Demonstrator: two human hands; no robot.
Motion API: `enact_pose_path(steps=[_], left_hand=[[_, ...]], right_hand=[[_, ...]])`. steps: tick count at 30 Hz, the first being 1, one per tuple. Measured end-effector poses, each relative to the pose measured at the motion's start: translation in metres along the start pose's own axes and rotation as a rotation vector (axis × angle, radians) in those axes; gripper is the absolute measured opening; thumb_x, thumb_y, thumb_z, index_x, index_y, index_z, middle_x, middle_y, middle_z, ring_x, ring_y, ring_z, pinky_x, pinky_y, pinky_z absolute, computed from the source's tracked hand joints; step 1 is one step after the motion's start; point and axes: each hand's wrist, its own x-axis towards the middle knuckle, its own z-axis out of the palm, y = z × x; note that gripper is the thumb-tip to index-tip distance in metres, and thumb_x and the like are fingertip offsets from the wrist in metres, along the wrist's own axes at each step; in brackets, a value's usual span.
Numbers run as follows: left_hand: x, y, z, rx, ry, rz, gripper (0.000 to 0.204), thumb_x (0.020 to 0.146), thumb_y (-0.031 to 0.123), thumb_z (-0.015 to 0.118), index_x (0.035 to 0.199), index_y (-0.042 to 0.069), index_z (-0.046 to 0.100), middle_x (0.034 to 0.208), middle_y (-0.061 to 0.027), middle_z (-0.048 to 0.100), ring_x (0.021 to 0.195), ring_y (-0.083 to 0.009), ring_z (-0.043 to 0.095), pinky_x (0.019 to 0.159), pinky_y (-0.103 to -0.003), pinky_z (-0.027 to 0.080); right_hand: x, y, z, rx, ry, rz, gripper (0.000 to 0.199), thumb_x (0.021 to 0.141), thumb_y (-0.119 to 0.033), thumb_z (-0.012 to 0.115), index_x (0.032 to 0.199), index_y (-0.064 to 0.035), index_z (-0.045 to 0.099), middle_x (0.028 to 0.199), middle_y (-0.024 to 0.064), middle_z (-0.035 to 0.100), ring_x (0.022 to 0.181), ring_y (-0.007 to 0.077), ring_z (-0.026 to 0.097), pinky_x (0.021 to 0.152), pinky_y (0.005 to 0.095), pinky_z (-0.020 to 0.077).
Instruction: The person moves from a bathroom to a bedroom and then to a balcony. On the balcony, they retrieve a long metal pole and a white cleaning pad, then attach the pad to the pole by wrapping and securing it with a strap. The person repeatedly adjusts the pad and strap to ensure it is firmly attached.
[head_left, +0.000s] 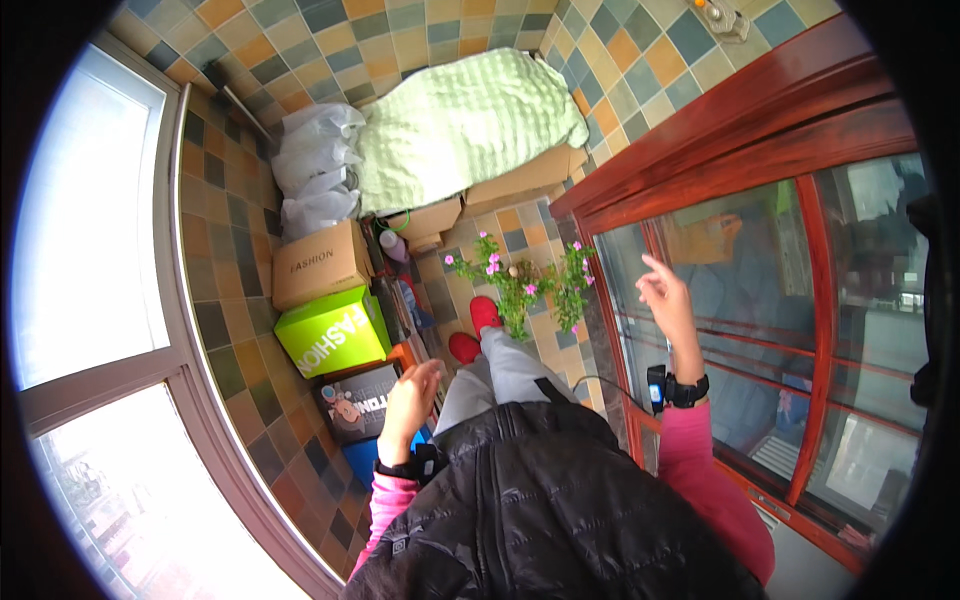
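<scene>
My left hand (410, 402) hangs over the stacked boxes on the left, its fingers loosely bent with nothing visible in them. Raised in front of the red-framed glass window (740, 255), my right hand (668, 300) is empty, index finger stretched out and the others slightly curled. It appears apart from the glass. Between the hands and farther off, a leafy plant with pink flowers (522, 290) stands on the tiled floor. Both wrists carry black bands; a small device (656, 388) with a lit screen sits at the right one, and a thin dark cable runs nearby.
A brown carton (320, 263), a green box (335, 330) and a dark grey box (362, 402) line the left wall. White plastic bags (318, 165) and a pale green cloth (465, 125) over cartons lie at the back. My red shoes (484, 313) stand close to the plant.
</scene>
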Motion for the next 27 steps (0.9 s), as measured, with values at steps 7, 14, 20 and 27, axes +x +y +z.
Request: enact_pose_path(steps=[7, 14, 20, 27], left_hand=[[-0.002, -0.001, -0.015, 0.020, -0.015, -0.114, 0.025, 0.096, 0.015, 0.062, 0.117, 0.002, 0.066, 0.106, -0.0200, 0.069, 0.094, -0.0345, 0.068, 0.081, -0.037, 0.053], [-0.009, -0.013, -0.025, 0.019, 0.029, -0.113, 0.023, 0.096, 0.017, 0.061, 0.116, 0.006, 0.066, 0.098, -0.0183, 0.067, 0.085, -0.0342, 0.069, 0.074, -0.040, 0.054], [-0.009, -0.019, -0.017, -0.004, 0.038, -0.108, 0.024, 0.096, 0.016, 0.061, 0.117, 0.006, 0.066, 0.099, -0.0185, 0.068, 0.085, -0.0344, 0.069, 0.074, -0.040, 0.054], [-0.007, -0.016, -0.007, -0.016, -0.022, -0.101, 0.024, 0.096, 0.016, 0.061, 0.117, 0.006, 0.066, 0.101, -0.0179, 0.069, 0.087, -0.0333, 0.070, 0.075, -0.039, 0.055]], right_hand=[[0.011, -0.036, 0.009, 0.007, -0.031, -0.100, 0.047, 0.093, -0.006, 0.063, 0.139, -0.0071, 0.054, 0.096, 0.0035, 0.065, 0.073, 0.0078, 0.059, 0.066, 0.0216, 0.0471], [0.025, -0.047, 0.033, -0.029, -0.089, -0.095, 0.045, 0.094, -0.010, 0.063, 0.138, -0.0068, 0.055, 0.095, 0.0070, 0.069, 0.074, 0.0111, 0.062, 0.068, 0.0270, 0.0515], [0.024, -0.043, 0.031, -0.032, -0.098, -0.085, 0.047, 0.093, -0.004, 0.063, 0.139, -0.0070, 0.054, 0.097, 0.0035, 0.064, 0.074, 0.0080, 0.060, 0.068, 0.0222, 0.0493], [0.006, -0.030, 0.029, -0.115, -0.069, -0.053, 0.048, 0.093, -0.006, 0.064, 0.140, -0.0079, 0.054, 0.097, 0.0040, 0.066, 0.074, 0.0085, 0.062, 0.066, 0.0228, 0.0494]])
